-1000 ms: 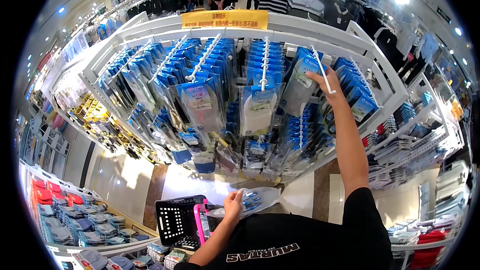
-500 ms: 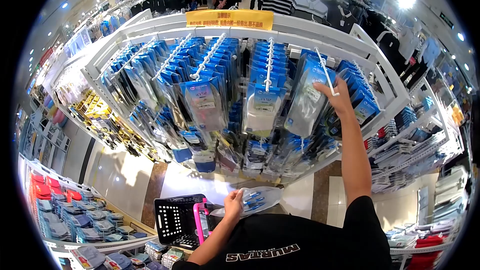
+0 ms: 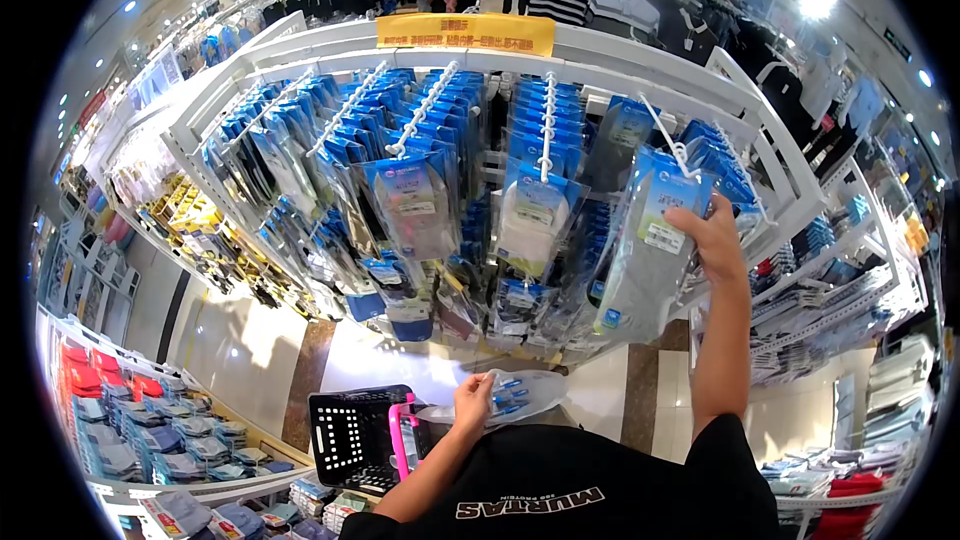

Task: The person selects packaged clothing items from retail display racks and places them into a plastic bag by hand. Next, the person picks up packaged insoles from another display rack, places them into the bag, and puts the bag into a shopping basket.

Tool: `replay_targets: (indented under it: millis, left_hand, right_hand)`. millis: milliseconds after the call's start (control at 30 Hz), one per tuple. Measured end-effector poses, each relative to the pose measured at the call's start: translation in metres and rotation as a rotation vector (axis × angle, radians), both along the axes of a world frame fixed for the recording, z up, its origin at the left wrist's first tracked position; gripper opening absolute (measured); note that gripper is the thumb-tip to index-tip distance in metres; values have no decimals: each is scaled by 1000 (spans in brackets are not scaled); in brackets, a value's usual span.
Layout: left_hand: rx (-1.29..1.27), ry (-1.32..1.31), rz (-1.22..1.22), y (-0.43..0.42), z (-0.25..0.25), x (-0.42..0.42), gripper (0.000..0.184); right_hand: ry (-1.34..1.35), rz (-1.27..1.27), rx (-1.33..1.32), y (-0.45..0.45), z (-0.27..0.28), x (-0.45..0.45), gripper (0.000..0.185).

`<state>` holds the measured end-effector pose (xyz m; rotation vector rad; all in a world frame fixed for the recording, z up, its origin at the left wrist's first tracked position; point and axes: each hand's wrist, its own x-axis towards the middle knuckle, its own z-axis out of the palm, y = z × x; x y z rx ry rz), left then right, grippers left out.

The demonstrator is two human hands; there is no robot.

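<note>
My right hand [image 3: 712,235] grips the right edge of a grey packet with a blue header [image 3: 645,250], thumb across its front near the white label. The packet's top is at the tip of a white display hook [image 3: 680,152]. Behind it, a darker packet [image 3: 618,140] hangs farther back on the rack. Low in front of my body, my left hand [image 3: 473,400] pinches a translucent plastic bag [image 3: 530,395] with small blue-marked items inside. To its left is a black basket [image 3: 350,440] with a pink handle [image 3: 402,440].
A white rack [image 3: 340,58] carries rows of blue-topped packets and a yellow sign [image 3: 465,34]. Folded clothes [image 3: 180,440] lie on shelves at lower left, with more shelves [image 3: 830,290] at right. Several people in black stand beyond the rack.
My right hand has drawn the grey packet forward along the hook, toward me and slightly right. My left hand still holds the plastic bag in nearly the same place.
</note>
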<state>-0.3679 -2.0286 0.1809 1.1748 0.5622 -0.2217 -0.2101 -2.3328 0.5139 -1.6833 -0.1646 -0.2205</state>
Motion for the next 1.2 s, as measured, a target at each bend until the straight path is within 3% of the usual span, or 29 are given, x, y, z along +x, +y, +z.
replay_targets:
  millis: [233, 433, 567, 800, 833, 900, 967, 1200]
  left_hand:
    - [23, -48, -13, 0, 4, 2, 15]
    - [11, -73, -33, -5, 5, 4, 15]
    - [25, -66, -60, -5, 13, 7, 17]
    - [-5, 71, -47, -1, 41, 21, 18]
    - [-11, 25, -67, 3, 25, 21, 18]
    - [44, 77, -105, 5, 50, 23, 18]
    - [-37, 19, -88, 11, 46, 24, 18]
    - [-35, 33, -87, 13, 49, 31, 17]
  right_hand:
    - [4, 32, 168, -8, -7, -24, 50]
    - [-89, 32, 377, -8, -33, -49, 66]
    - [-43, 87, 370, -17, -65, -58, 71]
    - [130, -36, 187, 1, -138, -84, 54]
    - [131, 20, 227, 7, -144, -86, 45]
    - [135, 10, 202, 11, -167, -86, 34]
    - [101, 67, 246, 18, -182, -88, 42]
    - [63, 103, 345, 51, -205, -98, 31]
